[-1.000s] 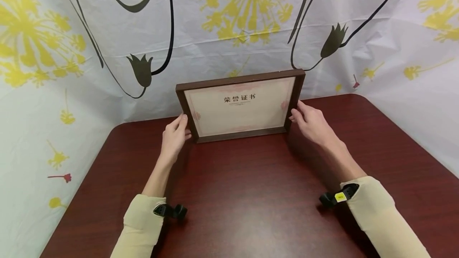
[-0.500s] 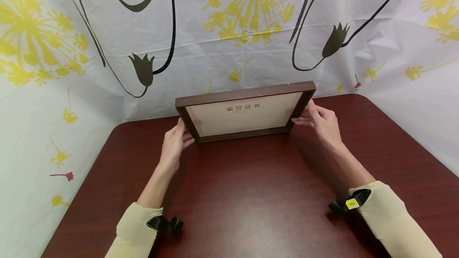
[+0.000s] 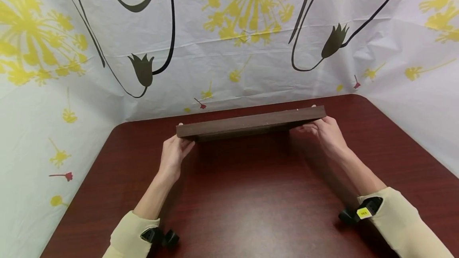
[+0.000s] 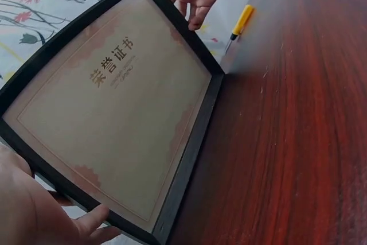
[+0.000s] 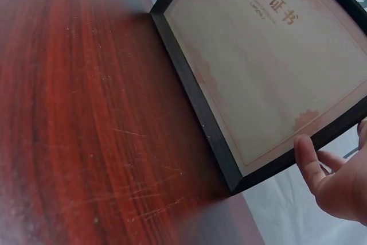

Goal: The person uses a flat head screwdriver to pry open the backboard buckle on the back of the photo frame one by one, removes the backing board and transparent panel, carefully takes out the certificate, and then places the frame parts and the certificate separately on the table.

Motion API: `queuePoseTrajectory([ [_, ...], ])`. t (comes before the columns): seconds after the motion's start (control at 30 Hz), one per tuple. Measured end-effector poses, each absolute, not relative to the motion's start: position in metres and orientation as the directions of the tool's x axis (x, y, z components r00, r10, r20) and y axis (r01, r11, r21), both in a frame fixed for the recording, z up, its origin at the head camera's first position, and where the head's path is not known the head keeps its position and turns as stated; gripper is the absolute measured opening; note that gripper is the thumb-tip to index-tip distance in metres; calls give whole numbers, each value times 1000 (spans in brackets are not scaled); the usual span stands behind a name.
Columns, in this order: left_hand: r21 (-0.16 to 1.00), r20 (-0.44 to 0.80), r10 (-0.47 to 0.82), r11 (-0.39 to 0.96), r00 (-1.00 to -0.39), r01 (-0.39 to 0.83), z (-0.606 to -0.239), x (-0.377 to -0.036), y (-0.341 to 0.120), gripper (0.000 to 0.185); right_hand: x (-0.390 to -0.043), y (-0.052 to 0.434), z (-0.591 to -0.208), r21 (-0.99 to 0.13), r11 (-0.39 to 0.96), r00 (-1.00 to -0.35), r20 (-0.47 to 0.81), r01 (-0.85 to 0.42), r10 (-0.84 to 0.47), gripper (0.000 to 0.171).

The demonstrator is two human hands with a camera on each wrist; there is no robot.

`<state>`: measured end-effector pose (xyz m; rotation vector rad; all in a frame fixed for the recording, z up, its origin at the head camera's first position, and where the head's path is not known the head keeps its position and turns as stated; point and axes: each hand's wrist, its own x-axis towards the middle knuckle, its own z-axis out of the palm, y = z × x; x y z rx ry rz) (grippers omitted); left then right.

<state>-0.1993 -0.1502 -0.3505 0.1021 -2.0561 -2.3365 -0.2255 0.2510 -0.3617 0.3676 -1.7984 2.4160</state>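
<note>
A dark brown picture frame (image 3: 251,123) leans steeply toward me over the table, so the head view shows mostly its upper edge. Both wrist views show its face, a pale certificate (image 4: 123,119) with Chinese characters and a pinkish border. My left hand (image 3: 173,155) grips the frame's left side, fingers on the front rim. On the opposite side, my right hand (image 3: 329,135) holds the frame in the same way. The lower edge of the frame (image 5: 198,107) rests on the table. Its back is hidden from every view.
The dark red wooden table (image 3: 244,194) has scratches on its surface. A white curtain (image 3: 222,43) with yellow and grey flowers hangs behind it. In the left wrist view, a screwdriver (image 4: 243,20) with a yellow handle lies beyond the frame's far end.
The frame's top edge has tipped down toward me, hiding the certificate face from the head view. Both hands have moved with it, the right one slightly outward.
</note>
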Motion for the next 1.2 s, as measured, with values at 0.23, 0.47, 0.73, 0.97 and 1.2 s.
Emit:
queuePoseTrajectory([
  [0.23, 992, -125, -20, -34, -992, -124, -354, -195, -150, 67, -222, 256, -366, -935, -275, -967, 249, -224, -57, 35],
  [0.47, 987, -151, 121, 68, -981, -144, -354, -194, -158, 66, -218, 266, -364, -970, -191, -977, 172, -147, -121, 40],
  [0.73, 962, -255, 229, 153, -939, -224, -357, -195, -170, 46, -213, 284, -359, -990, 72, -972, -130, 117, -198, 32],
  [0.97, 930, -277, 265, 315, -923, -189, -362, -194, -172, 65, -210, 290, -360, -876, 483, -976, -101, -4, -192, 53],
  [1.2, 917, -240, 260, 376, -935, -131, -364, -193, -169, 63, -204, 284, -358, -708, 703, -985, -63, -68, -158, 49],
])
